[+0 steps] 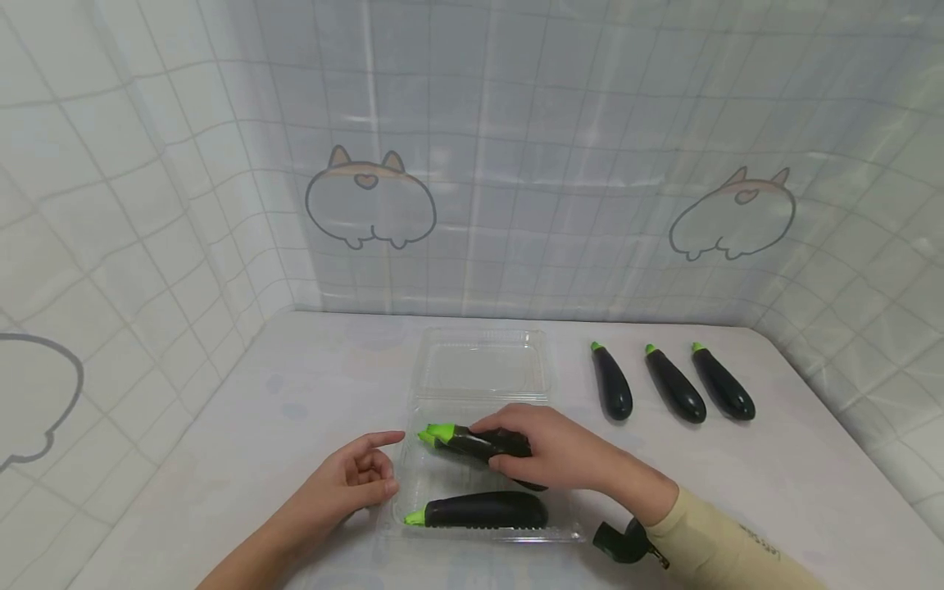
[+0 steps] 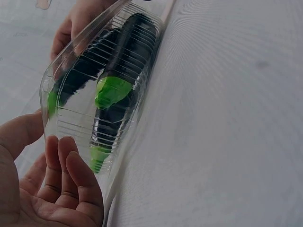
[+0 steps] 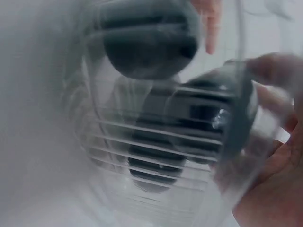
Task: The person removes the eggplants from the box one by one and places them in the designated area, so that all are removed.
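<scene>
A: Right hand (image 1: 549, 447)?
B: Gripping an eggplant (image 1: 479, 445) — it's over the open clear container (image 1: 446, 477).
A: Left hand (image 1: 347, 479)?
B: Loose, index finger straight, at the container's left edge.
A: Around?
B: One more eggplant (image 1: 533, 485) partly under the held one, another (image 1: 487, 510) along the near edge; three others (image 1: 674, 385) rightward on the surface (image 1: 332, 360).
A: Writing?
B: Sleeve (image 1: 715, 533) lettering (image 1: 760, 541) — too small to read.

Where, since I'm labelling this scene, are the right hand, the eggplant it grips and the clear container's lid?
Right hand (image 1: 542, 449): head view, on the back of the hand.
Gripped eggplant (image 1: 483, 443): head view, on its dark body.
Container lid (image 1: 481, 369): head view, middle of its clear panel.
</scene>
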`<action>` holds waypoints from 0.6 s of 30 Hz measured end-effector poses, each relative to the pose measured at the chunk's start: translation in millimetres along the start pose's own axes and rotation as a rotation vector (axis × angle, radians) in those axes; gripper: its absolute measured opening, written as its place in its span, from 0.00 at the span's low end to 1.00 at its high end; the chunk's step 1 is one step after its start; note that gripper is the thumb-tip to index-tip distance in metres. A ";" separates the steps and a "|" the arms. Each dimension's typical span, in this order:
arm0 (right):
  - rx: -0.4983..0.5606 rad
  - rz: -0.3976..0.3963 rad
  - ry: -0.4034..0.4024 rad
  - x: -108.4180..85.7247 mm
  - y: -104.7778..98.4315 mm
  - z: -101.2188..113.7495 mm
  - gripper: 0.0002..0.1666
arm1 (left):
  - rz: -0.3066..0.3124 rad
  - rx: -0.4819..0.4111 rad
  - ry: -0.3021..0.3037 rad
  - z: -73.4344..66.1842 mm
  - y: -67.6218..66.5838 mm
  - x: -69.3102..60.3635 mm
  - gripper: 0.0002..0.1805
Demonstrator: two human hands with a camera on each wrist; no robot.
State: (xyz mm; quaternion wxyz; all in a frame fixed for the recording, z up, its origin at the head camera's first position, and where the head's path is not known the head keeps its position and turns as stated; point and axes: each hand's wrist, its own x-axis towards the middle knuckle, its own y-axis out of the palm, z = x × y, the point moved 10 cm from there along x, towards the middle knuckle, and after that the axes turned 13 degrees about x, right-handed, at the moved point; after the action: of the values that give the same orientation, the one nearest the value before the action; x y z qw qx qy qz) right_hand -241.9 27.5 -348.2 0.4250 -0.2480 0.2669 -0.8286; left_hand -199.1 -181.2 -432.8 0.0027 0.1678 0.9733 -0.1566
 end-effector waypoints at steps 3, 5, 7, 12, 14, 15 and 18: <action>0.016 -0.040 0.004 -1.9 -7.8 1.1 0.25 | -0.004 -0.002 -0.013 0.4 -0.5 0.0 0.36; 0.033 -0.059 0.010 -3.5 -12.3 1.4 0.25 | -0.006 -0.004 -0.022 0.6 -1.0 0.2 0.36; 0.054 -0.073 0.020 -5.5 -16.3 1.5 0.25 | -0.007 -0.002 -0.026 0.7 -1.4 0.2 0.36; 0.096 -0.108 0.038 -11.0 -25.4 -0.5 0.25 | -0.007 0.004 -0.017 0.4 -2.1 0.6 0.36; 0.106 -0.128 0.044 -13.7 -29.6 -2.5 0.25 | -0.004 0.000 -0.015 0.3 -2.0 0.8 0.36; 0.115 -0.137 0.051 -15.2 -31.5 -3.9 0.25 | -0.003 -0.004 -0.017 0.1 -2.0 0.8 0.36; 0.165 -0.169 0.093 -20.4 -38.4 -8.3 0.25 | -0.001 -0.012 -0.022 0.1 -1.8 0.5 0.36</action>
State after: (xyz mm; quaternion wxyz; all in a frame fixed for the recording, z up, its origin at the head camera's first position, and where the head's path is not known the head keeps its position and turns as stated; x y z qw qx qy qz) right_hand -258.6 65.6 -333.0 0.3599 -0.1951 0.1956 -0.8912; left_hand -200.1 -182.7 -432.4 0.0145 0.1656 0.9742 -0.1528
